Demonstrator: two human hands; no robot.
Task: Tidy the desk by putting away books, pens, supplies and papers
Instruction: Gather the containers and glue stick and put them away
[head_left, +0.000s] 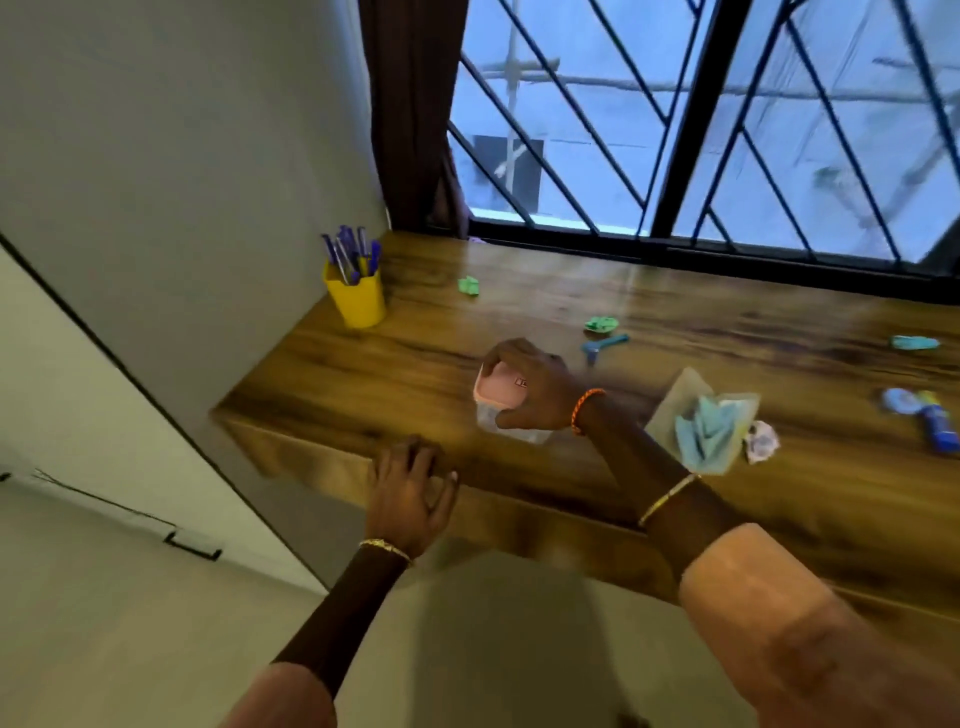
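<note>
Pink-lidded clear box (493, 395) sits in my right hand (530, 389), fingers wrapped over its lid from above, low over the wooden desk (363, 374). My left hand (410, 478) rests flat on the desk's front edge, holding nothing. Beyond the grip and to its left stands the yellow pen cup (358, 296); the blue scraper (602, 345) lies just past it, long axis pointing away rightward, nearest my right hand.

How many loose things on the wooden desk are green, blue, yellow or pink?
Green: 2, a crumpled green scrap and a green paper piece.
Blue: 4, a blue tool, a teal piece, folded blue paper, a blue tube.
Yellow: 1, the yellow pen cup.
Pink: 1, the pink-lidded box in the right hand.
Total: 8
</note>
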